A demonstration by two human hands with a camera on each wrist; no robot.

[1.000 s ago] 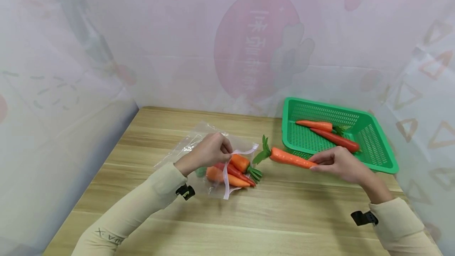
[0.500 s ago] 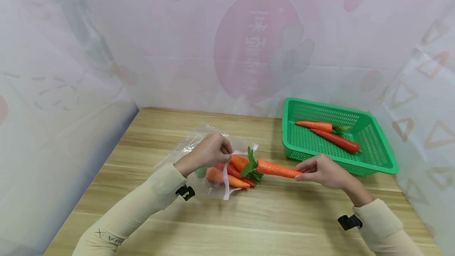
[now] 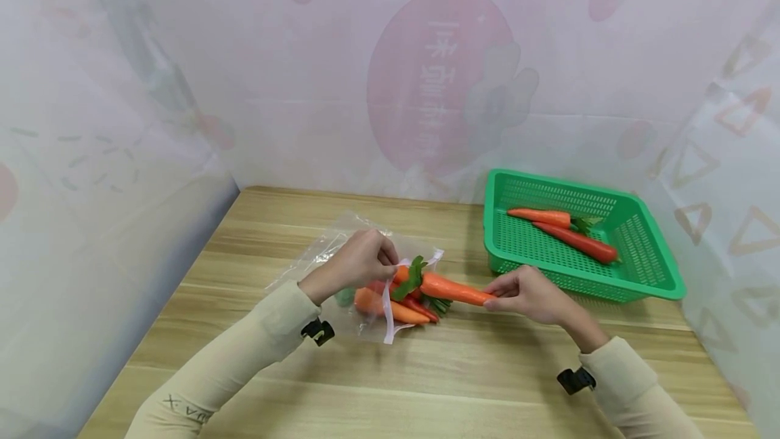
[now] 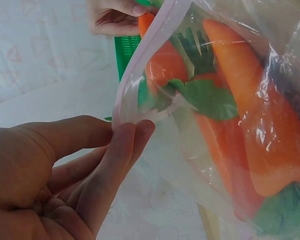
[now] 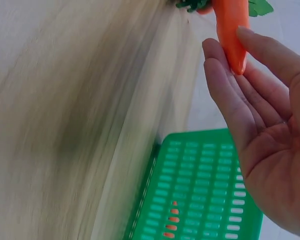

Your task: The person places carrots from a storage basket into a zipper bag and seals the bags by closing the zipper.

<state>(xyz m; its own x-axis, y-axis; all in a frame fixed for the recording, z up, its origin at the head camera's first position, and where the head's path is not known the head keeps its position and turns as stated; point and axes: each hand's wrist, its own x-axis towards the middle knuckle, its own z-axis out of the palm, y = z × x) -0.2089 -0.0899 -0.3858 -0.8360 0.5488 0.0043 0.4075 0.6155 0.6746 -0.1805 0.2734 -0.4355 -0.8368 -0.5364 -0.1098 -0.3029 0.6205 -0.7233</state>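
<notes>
My left hand (image 3: pixel 364 257) pinches the whitish-pink zip edge of a clear plastic bag (image 4: pixel 157 145), holding its mouth up. Inside the bag lie several orange carrots (image 4: pixel 270 135) and a red chili pepper (image 3: pixel 419 306), some with ends poking out of the mouth, and something green. My right hand (image 3: pixel 531 295) pinches another carrot (image 3: pixel 453 288) by its narrow tip between thumb and fingers. Its leafy green top points left and stands at the bag's mouth, over the vegetables there; through the plastic the left wrist view shows the leaves within the opening.
A green plastic basket (image 3: pixel 661 259) stands at the back right of the wooden table (image 3: pixel 420 385). In it lie one carrot (image 3: pixel 542 216) and one red chili pepper (image 3: pixel 579 241). Printed pale cloth (image 3: pixel 305 87) walls in the back and both sides.
My right hand has moved left from near the basket, carrying the carrot leaf-first to the bag's mouth. My left hand has stayed on the bag's edge.
</notes>
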